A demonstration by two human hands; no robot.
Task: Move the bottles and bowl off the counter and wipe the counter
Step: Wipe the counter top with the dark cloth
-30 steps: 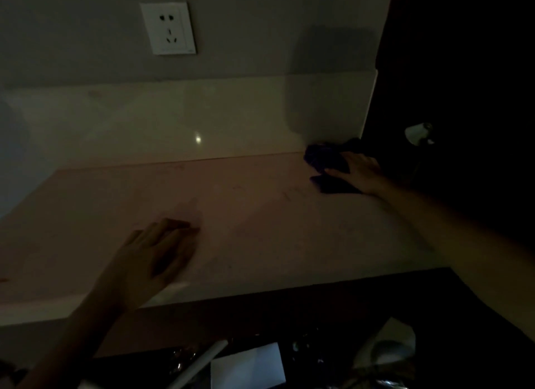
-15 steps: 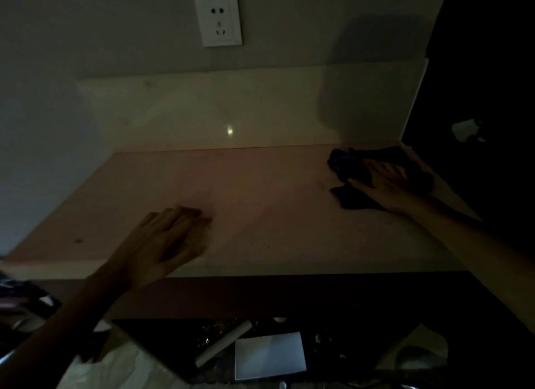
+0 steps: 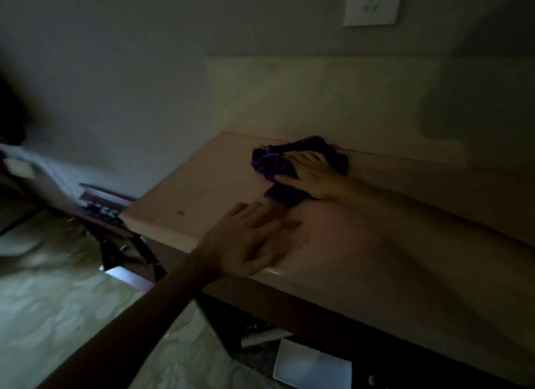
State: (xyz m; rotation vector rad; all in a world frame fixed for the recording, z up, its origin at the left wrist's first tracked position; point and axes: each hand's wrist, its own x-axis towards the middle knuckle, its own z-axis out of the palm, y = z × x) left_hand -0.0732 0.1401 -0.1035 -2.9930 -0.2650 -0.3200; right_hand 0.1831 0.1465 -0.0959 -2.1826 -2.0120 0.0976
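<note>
The scene is dim. A pale pinkish counter (image 3: 202, 191) runs along the wall. A dark purple cloth (image 3: 269, 164) lies bunched on it near the back edge, toward the counter's left end. My right hand (image 3: 311, 175) presses flat on the cloth with fingers spread. My left hand (image 3: 252, 241) rests flat, fingers straight, on the counter's front edge just in front of the cloth. No bottles or bowl show on the counter.
A wall socket (image 3: 372, 3) sits high on the wall above a pale backsplash (image 3: 318, 99). Left of the counter stand a lower dark stand with cluttered items (image 3: 101, 209) and a patterned floor (image 3: 58, 301). Below the counter lies a white flat object (image 3: 312, 368).
My right hand has slid the cloth from the counter's right end to its left part. The view has swung left and tilted. My left hand stays flat on the front edge.
</note>
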